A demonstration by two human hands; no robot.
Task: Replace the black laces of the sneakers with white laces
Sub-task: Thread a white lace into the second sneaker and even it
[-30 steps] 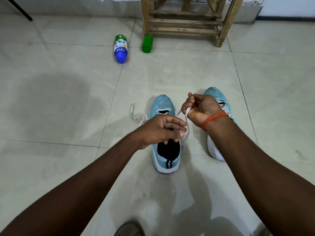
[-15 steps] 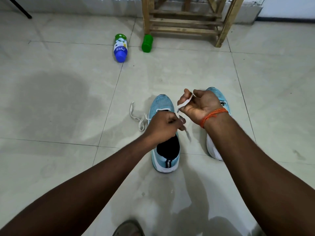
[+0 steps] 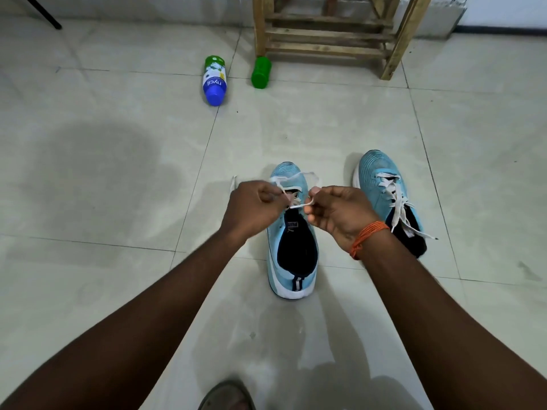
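Two light blue sneakers stand on the tiled floor, toes pointing away from me. Over the left sneaker point(image 3: 291, 253) my left hand point(image 3: 254, 208) pinches one strand of a white lace point(image 3: 299, 206), and my right hand point(image 3: 337, 214) pinches the other strand. A loop of that lace arches above the toe between both hands. The right sneaker point(image 3: 381, 184) carries a threaded white lace point(image 3: 396, 199) whose loose ends trail over its dark opening. An orange thread band circles my right wrist.
A blue and green bottle point(image 3: 215, 79) lies on the floor far ahead, with a green bottle point(image 3: 261, 71) beside it. A wooden stool point(image 3: 334, 34) stands behind them by the wall. A sandalled foot point(image 3: 226, 396) shows at the bottom edge.
My right hand has moved left, off the right sneaker, which is now uncovered. Both hands have come together over the left sneaker, and the lace now forms a loop above its toe.
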